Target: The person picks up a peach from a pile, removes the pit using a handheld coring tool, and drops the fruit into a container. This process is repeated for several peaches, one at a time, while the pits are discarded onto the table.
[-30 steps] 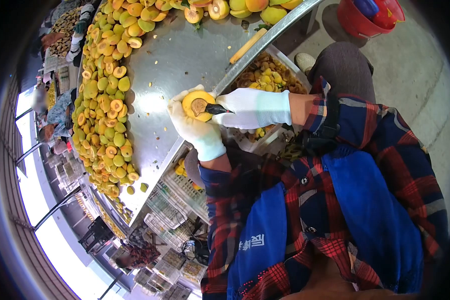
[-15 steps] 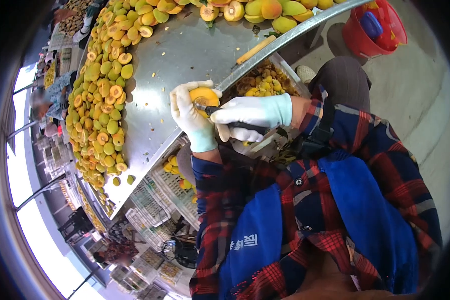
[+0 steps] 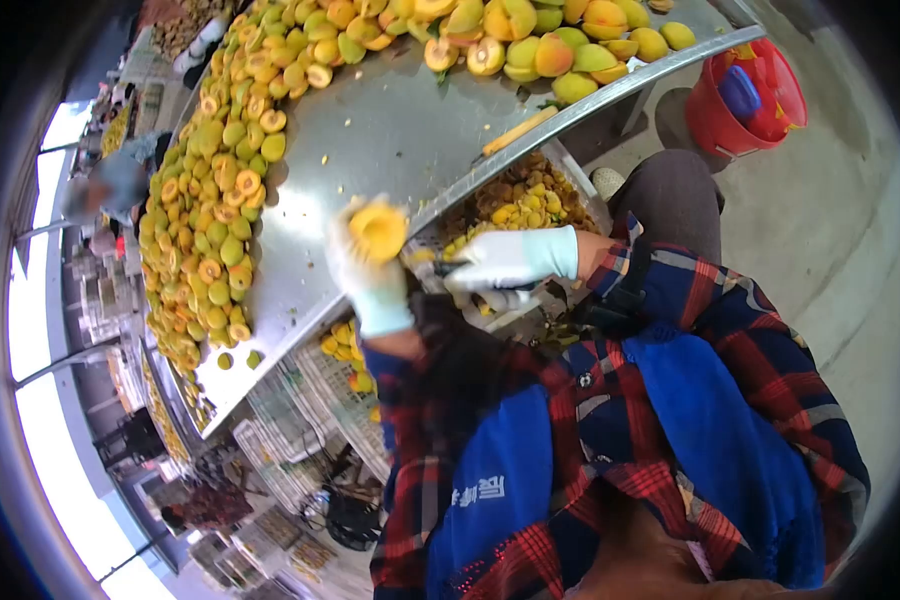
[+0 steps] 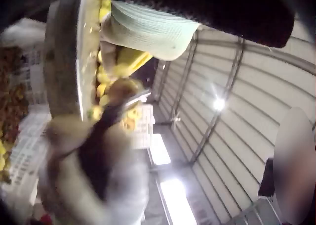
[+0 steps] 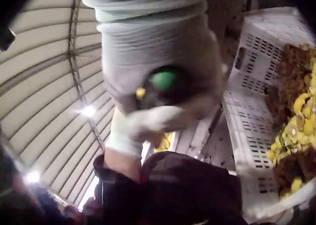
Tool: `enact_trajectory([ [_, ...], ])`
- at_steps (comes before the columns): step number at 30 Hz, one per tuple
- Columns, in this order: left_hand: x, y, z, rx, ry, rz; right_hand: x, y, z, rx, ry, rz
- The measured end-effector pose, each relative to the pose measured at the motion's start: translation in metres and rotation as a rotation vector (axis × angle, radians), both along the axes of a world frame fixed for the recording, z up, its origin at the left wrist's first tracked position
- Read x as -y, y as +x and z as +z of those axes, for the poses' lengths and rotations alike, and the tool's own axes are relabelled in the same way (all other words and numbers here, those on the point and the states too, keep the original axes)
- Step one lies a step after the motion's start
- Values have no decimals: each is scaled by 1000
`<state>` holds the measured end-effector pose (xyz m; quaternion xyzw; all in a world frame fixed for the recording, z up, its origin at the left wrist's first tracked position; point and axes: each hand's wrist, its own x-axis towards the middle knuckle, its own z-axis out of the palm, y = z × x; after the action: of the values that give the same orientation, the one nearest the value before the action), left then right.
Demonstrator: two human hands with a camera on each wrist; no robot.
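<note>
Fingers of the left hand [image 3: 354,264] grasp a fruit half [image 3: 379,231], the right hand's [image 3: 510,259] a blurred, perhaps sharp tool [image 4: 98,151]; slipping risks a cut.

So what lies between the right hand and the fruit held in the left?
In the head view, the blurred end of the dark tool juts from the right hand toward the fruit.
</note>
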<state>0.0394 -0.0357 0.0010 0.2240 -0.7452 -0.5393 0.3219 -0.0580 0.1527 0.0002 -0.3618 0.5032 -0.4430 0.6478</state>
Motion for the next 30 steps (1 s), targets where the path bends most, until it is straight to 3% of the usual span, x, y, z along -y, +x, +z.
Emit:
enact_trajectory([
  [1,-3,19,31,288,-736,158,-6,-6,10,-264,99,25],
  [2,23,40,23,233,-508,243,-7,-8,-11,-779,87,79],
  [3,33,57,37,373,-516,352,-15,-6,-25,-1061,52,-47],
  [5,74,99,44,820,-822,322,-19,-13,-23,-1094,184,-53],
  [7,86,96,54,877,-640,293,-24,-16,-14,-1045,117,-130],
  [8,79,81,59,850,-654,262,-24,-17,-10,-1009,42,-172],
  [12,64,-39,48,667,-578,-163,-25,-18,-8,-992,-18,-218],
  [16,63,-188,1,702,-885,-217,-26,-15,-11,-971,-83,-264],
  [18,87,-248,-49,503,-1098,-166,-28,-17,-13,-969,-87,-278],
  [19,80,-264,-48,501,-1094,-180,-30,-18,-15,-961,-98,-275],
  [21,61,-283,-40,778,-300,-346,-32,-19,-19,-953,-80,-294],
  [23,47,-283,-43,671,-268,-290,-32,-20,-19,-969,-60,-280],
  [25,39,-276,-38,635,30,-268,-32,-24,-14,-952,-40,-266],
  [27,31,-255,-34,596,93,-256,-34,-30,-10,-950,-64,-323],
  [30,42,-205,-26,300,502,-244,-40,-40,-1,-945,-2,-344],
])
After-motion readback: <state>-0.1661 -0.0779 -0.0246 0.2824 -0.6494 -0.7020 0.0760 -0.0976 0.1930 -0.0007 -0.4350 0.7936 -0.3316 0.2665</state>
